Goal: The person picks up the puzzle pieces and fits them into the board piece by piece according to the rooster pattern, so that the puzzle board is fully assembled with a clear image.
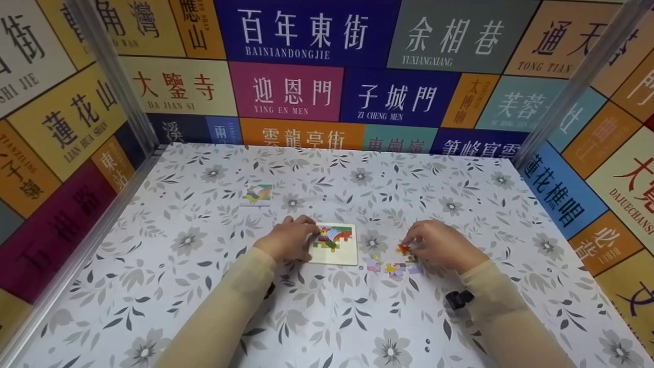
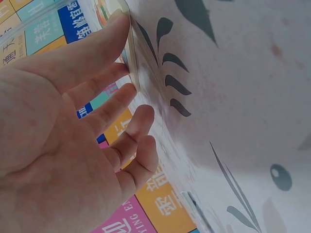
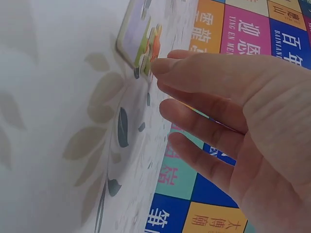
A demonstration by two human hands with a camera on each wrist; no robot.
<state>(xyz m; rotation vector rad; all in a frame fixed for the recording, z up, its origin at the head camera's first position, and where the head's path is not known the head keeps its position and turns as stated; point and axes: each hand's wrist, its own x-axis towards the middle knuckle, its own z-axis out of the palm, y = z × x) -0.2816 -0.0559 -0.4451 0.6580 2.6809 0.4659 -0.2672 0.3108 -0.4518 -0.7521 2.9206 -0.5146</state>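
A pale puzzle board (image 1: 334, 257) lies on the table with a partly assembled colourful picture (image 1: 333, 236) in its upper part. My left hand (image 1: 290, 239) holds the board's left edge; in the left wrist view the thumb lies over the rim (image 2: 130, 46) and the index finger touches its side. The other fingers are loosely bent. To the right of the board, my right hand (image 1: 443, 245) pinches an orange puzzle piece (image 1: 402, 249) between thumb and forefinger, low over several loose puzzle pieces (image 1: 396, 270). Its fingertips partly hide that piece.
A small picture card (image 1: 257, 196) lies farther back to the left on the flower-patterned tablecloth (image 1: 189, 240). Panels with large printed characters (image 1: 291, 92) stand around the table's back and sides, with clear corner posts (image 1: 120, 82).
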